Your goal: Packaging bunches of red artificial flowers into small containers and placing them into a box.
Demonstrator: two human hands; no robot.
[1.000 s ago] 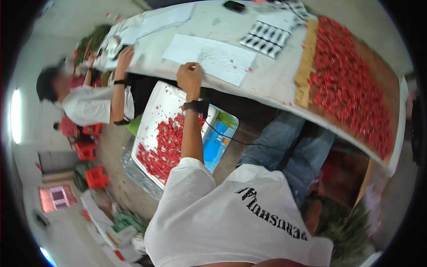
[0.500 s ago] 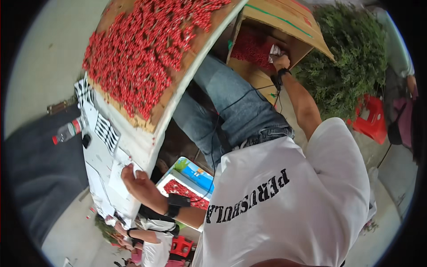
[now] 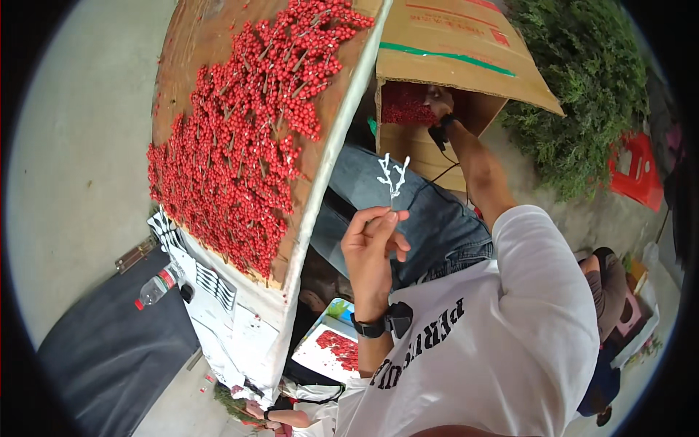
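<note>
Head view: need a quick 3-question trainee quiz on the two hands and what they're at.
1. Multiple choice: what does the left hand pinch between its fingertips?
A) a white branched twig
B) a plastic bottle
C) a pen
2. True or false: the right hand rests on the board covered with red berry sprigs.
3. Fill in: the right hand reaches into an open ____ box with red berries inside.

Key: 1 A; 2 false; 3 cardboard.
</note>
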